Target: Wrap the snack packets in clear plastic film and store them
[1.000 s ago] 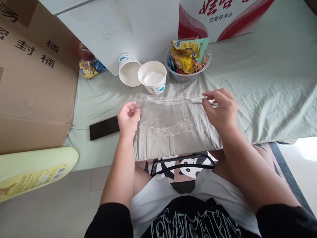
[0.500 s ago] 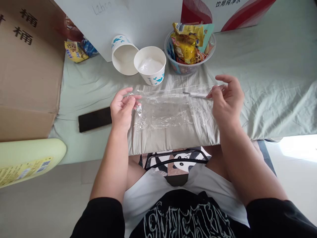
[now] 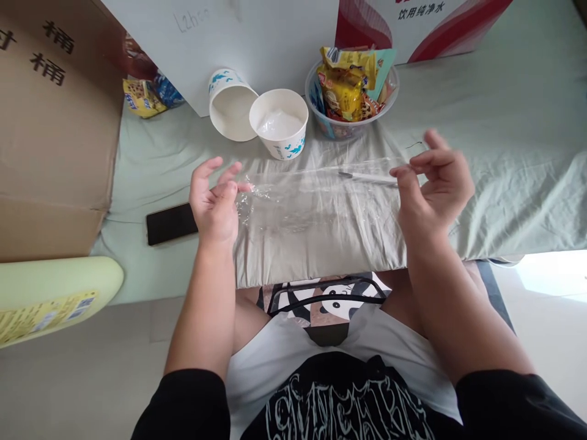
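Observation:
A clear plastic film (image 3: 302, 198), thin and crinkled, is stretched between my two hands above the green cloth. My left hand (image 3: 215, 198) pinches its left edge between thumb and finger, the other fingers raised. The opposite edge is pinched by my right hand (image 3: 433, 186), whose remaining fingers are lifted and slightly blurred. Through the film shows a slim white tool with a dark tip (image 3: 369, 178); its kind is unclear, and its right end disappears near my right fingertips. Beyond the film, a white paper cup (image 3: 290, 148) stands upright with crumpled clear plastic inside.
Another paper cup (image 3: 224, 85) lies tilted beside the upright one. A clear bowl (image 3: 339, 129) holds snack packets. A black phone (image 3: 172, 223) lies left of my left hand. Boxes (image 3: 266, 43) line the back; a cardboard box (image 3: 50, 153) and pale yellow container (image 3: 59, 275) stand left.
My hands have moved apart, left hand leftward and right hand rightward, pulling the film wider and tauter. The cups, bowl and phone have stayed in place.

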A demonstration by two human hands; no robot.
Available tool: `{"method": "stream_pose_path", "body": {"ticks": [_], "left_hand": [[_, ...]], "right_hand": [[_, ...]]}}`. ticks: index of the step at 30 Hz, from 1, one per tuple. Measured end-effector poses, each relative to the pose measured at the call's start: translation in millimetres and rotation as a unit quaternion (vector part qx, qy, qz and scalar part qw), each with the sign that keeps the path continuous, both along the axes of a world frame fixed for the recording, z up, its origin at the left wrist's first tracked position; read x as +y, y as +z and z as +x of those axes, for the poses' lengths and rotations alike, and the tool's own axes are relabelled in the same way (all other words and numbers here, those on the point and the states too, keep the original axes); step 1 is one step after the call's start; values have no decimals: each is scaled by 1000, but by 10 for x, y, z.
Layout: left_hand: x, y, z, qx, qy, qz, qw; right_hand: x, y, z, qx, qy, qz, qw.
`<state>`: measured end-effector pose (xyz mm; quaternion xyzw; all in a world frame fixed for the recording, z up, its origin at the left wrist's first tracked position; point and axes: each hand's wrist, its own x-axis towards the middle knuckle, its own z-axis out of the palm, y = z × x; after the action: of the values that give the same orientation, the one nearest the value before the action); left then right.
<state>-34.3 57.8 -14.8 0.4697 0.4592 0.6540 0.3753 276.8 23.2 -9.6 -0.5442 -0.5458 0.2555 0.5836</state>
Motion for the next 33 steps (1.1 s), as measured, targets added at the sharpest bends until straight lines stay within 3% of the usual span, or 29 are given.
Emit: {"method": "stream_pose_path", "body": {"ticks": [3,8,13,22,27,33], "left_hand": [[-29,41,11,-49,-35,-32,998],[-15,20,-45,-62,-73,-69,993],[23,-39,-130,-70,-137,-102,983],[75,-151,-193,24,-96,-141,985],[78,-224,-132,73,-78,-103,989],[82,-195,-138,67,-56,-68,994]], "right_hand": [[23,-6,-58,66,-44,82,993],[90,-85,-26,58,-34,60,996],[93,-89,18,57,18,36,998],[60,-75,47,33,21,-84,996],[116,-177,72,-1,3,-70,998],[154,-240,87,2,4,-33,999]]}}
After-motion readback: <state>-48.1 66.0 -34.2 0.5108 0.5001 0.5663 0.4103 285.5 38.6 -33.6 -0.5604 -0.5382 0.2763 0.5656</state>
